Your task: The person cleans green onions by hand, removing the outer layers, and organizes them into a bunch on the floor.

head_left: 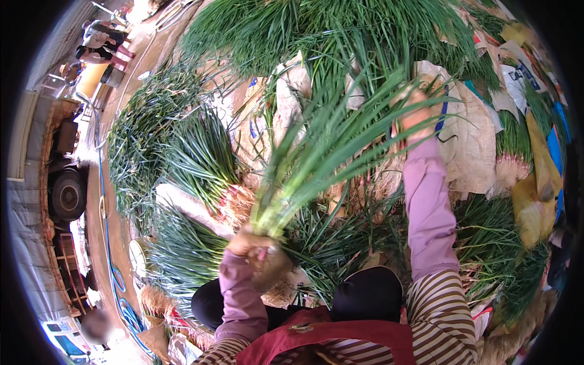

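My left hand [248, 243] is closed around the pale root ends of a bunch of green onions [292, 188]. Its long leaves fan up and to the right, smeared by motion. My right hand [417, 112] is stretched forward beside the leaf tips, too blurred to show whether its fingers grip any of them. Left of the held bunch lies a bundle of green onions [210, 164] with brown roots. Loose cut leaves [334, 237] are spread in front of my knees.
A large heap of green onions [328, 30] lies at the far side, with woven sacks [468, 146] nearer on the right. More leaves [152, 128] are piled at left. A blue hose [103, 201] runs along the ground near a truck wheel [68, 193]. People [103, 42] are at the far left.
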### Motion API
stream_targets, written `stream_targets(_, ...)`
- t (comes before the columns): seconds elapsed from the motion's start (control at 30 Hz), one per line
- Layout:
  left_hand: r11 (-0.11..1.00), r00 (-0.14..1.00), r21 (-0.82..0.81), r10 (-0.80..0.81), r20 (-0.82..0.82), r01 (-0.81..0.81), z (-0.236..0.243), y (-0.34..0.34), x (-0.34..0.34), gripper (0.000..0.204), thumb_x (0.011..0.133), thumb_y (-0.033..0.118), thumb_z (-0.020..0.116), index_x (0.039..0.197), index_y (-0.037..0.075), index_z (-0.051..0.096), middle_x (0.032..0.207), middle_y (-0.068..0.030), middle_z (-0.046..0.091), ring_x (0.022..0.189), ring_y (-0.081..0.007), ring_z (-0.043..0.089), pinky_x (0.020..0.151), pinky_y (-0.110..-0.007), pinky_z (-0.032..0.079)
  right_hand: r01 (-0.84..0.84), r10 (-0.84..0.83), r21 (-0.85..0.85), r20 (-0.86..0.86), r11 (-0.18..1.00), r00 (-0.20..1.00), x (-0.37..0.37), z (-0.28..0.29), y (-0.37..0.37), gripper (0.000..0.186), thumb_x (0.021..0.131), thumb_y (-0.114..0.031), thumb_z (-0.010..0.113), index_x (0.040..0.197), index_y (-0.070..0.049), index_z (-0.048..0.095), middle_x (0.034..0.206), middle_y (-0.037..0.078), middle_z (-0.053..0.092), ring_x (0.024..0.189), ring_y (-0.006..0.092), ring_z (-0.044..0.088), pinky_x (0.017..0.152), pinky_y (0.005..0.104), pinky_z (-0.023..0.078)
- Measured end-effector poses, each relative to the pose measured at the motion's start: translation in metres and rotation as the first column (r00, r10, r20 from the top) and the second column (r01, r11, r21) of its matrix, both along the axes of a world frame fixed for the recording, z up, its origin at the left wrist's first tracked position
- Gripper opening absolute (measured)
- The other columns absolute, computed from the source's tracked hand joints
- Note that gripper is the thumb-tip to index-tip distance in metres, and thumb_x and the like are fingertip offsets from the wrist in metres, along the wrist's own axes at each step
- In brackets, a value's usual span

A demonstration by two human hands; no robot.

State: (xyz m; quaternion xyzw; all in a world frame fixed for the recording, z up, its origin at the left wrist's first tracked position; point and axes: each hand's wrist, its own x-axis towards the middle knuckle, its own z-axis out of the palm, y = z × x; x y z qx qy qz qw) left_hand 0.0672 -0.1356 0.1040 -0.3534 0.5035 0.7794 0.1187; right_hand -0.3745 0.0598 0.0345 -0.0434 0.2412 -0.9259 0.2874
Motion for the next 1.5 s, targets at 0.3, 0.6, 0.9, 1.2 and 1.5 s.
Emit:
stream_targets(0.3,0.803,0.718,0.205,0.593,-0.365,-0.559,-0.062,-0.067,-0.005,0.031,0.081,0.025,0.064,0.101,0.003,0.053,0.080,-0.0045,0.055,0.067,-0.0156,0.053,0.053,-0.027,0.044,0.602,-0.303,0.570,-0.535,0.560,0.789,0.021,0.059,0.124,0.015,0.087,-0.012,0.047,0.090,0.000,0.057,0.074,0.004,0.051,0.071,0.0133,0.049,0.070,0.0273,0.042)
stream_targets(0.6,0.912,0.785,0.343,0.377,-0.491,-0.224,-0.070,-0.048,-0.067,0.028,0.087,0.019,0.059,0.106,0.001,0.051,0.072,-0.0045,0.053,0.061,-0.0160,0.055,0.048,-0.026,0.047,0.168,0.669,0.979,-0.202,0.117,0.715,0.137,-0.009,0.056,0.028,0.091,-0.022,0.052,0.111,-0.005,0.059,0.093,0.010,0.065,0.084,0.0243,0.062,0.076,0.0326,0.049)
stream_targets(0.9,0.935,0.967,0.321,0.208,-0.150,-0.151,-0.086,0.056,-0.102,0.031,0.085,0.015,0.062,0.110,-0.001,0.055,0.064,-0.0061,0.059,0.043,-0.0133,0.054,0.036,-0.024,0.044,0.501,0.590,0.800,-0.239,-0.330,0.771,0.074,-0.008,0.058,0.018,0.085,-0.021,0.058,0.083,-0.004,0.063,0.065,0.010,0.061,0.054,0.0189,0.056,0.053,0.0370,0.046)
stream_targets(1.2,0.985,0.998,0.162,0.051,0.031,-0.055,-0.076,0.116,-0.114,0.021,0.085,0.014,0.062,0.097,-0.004,0.064,0.063,-0.0083,0.063,0.036,-0.0120,0.051,0.031,-0.021,0.038,-0.129,0.807,0.982,-0.038,0.141,0.590,0.237,0.002,0.079,0.031,0.089,-0.035,0.058,0.091,-0.004,0.064,0.071,0.005,0.062,0.061,0.0123,0.059,0.055,0.0270,0.047)
stream_targets(1.5,0.975,0.982,0.133,0.186,-0.032,-0.181,-0.069,0.135,-0.104,0.019,0.087,0.015,0.061,0.080,-0.003,0.061,0.055,-0.0113,0.060,0.038,-0.0143,0.055,0.027,-0.023,0.034,0.341,0.673,0.857,-0.515,0.387,0.531,0.226,-0.018,0.040,0.022,0.085,-0.028,0.063,0.081,-0.007,0.060,0.063,0.009,0.057,0.053,0.0184,0.054,0.050,0.0321,0.044)
